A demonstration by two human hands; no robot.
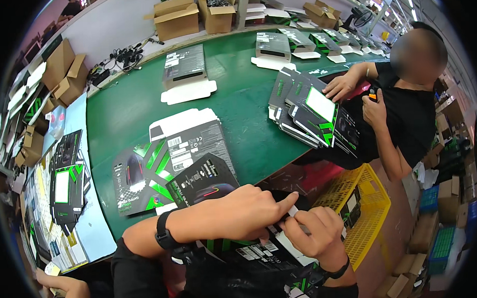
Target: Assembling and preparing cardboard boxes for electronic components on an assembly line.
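Note:
Low in front of me, over my lap, is a black-and-green printed carton, partly hidden by my arms. My left hand reaches across it, fingers closed at its upper edge by a small white part. Right beside it, my right hand is curled on the carton's right end, thumb and fingertips pressed together near a white flap. Just beyond my left forearm, another black carton with a mouse picture overlaps a flattened carton on the green table.
A co-worker at the right touches a stack of flat cartons. A yellow crate stands below the table edge. Shaped boxes with open flaps line the back. Another person's arm shows at lower left, near more cartons.

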